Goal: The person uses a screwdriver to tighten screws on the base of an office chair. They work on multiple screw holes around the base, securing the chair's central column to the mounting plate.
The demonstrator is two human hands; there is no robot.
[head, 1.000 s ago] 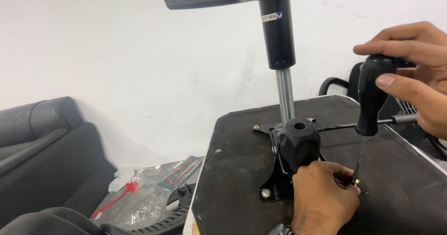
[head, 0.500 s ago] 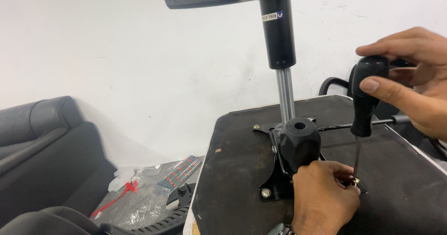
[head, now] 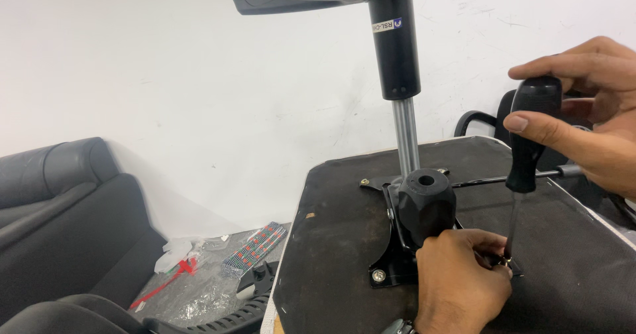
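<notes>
The right hand (head: 589,109) has its fingers (head: 536,125) wrapped around the black handle of a screwdriver (head: 527,142), held upright with its tip at a screw (head: 505,262) on the upturned chair seat (head: 344,241). The left hand (head: 460,281) pinches at that screw, beside the black metal plate (head: 391,268) and gas cylinder (head: 396,43).

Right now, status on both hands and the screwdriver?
Right hand grips black-handled screwdriver, tip down at screw. Left hand steadies it by black metal seat plate. Nothing blocking.
</notes>
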